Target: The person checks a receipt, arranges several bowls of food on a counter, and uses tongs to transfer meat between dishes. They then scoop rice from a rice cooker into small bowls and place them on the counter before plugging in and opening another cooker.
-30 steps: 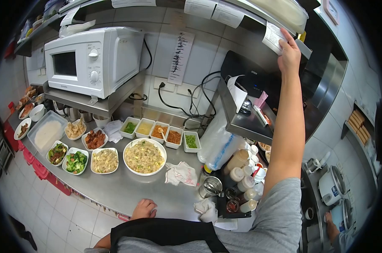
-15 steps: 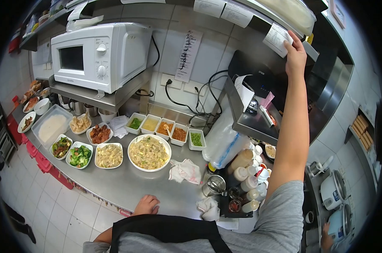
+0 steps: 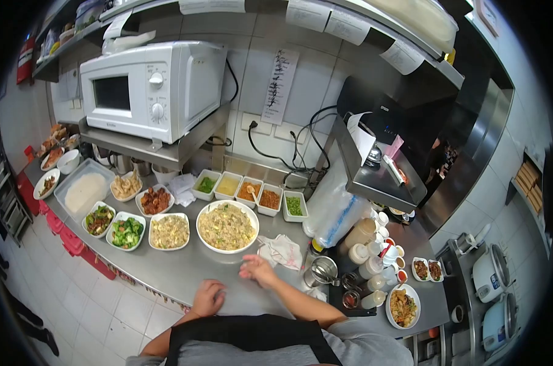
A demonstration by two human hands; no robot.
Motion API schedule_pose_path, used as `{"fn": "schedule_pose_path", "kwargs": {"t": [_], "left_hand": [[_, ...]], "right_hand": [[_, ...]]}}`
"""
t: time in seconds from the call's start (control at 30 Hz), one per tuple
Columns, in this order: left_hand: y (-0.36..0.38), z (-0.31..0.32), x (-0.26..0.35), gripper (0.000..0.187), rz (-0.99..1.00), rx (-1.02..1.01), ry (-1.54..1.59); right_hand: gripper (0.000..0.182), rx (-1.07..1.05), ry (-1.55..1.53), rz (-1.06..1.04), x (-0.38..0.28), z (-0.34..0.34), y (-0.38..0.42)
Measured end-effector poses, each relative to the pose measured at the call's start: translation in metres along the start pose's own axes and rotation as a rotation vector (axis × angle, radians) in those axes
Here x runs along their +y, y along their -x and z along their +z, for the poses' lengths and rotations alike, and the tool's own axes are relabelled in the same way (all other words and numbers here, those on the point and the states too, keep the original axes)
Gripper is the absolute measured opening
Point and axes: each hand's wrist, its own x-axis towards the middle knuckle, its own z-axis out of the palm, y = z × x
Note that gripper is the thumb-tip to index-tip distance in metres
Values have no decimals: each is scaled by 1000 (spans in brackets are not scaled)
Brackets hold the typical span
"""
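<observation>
My left hand (image 3: 209, 297) rests at the counter's front edge, fingers loosely bent and holding nothing I can see. Just below a large round bowl of fried rice (image 3: 227, 226), my right hand (image 3: 258, 270) hovers over the counter with its fingers apart and empty. A crumpled white cloth (image 3: 279, 251) lies right beside it. Left of the bowl are a square dish of fried rice (image 3: 169, 232), a dish of broccoli (image 3: 126, 232) and a dish of mixed vegetables (image 3: 98, 220). Paper order slips (image 3: 403, 57) hang from the shelf rail above.
A microwave (image 3: 154, 88) stands on a wall shelf. Small tubs of toppings (image 3: 269, 199) line the counter's back. To the right are a metal jug (image 3: 320, 271), sauce bottles (image 3: 371, 267), a plated dish (image 3: 403, 307) and rice cookers (image 3: 491, 274). A printer (image 3: 380, 116) sits on a raised shelf.
My right hand has let go of the slip on the upper right rail and come down to the counter near the fried rice bowl. The slip still hangs there. My left hand stays at the edge.
</observation>
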Motion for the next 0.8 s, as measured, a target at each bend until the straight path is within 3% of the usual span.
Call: {"fn": "schedule_pose_path", "kwargs": {"t": [0.03, 0.13, 0.2, 0.23, 0.33, 0.43, 0.6, 0.73, 0.8], "left_hand": [[-1, -11, -12, 21, -51, 47, -88], [0, -34, -40, 21, -203, 153, -295], [-3, -44, -48, 21, -286, 181, -370], [-4, -46, -47, 21, -249, 145, -376], [-5, -44, -41, 19, -216, 112, -328], [-2, -45, -46, 20, -200, 122, -310], [-2, -44, -49, 18, -176, 136, -296], [0, -42, -51, 17, -187, 136, -300], [-1, -42, -49, 17, -182, 135, -295]], "right_hand": [[34, 23, -175, 135, 8, 8, -5], [43, 45, -427, 173, 5, 21, -38], [43, 198, -478, 151, 1, 31, -55], [43, 275, -503, 143, 0, 36, -60], [38, 236, -365, 17, 1, 36, -65], [36, 237, -486, 233, -7, 33, -70], [33, 91, -668, 310, -4, 14, 39], [49, 22, -481, 248, 16, -12, 126], [52, 77, -361, 79, 46, -32, 148]]}}
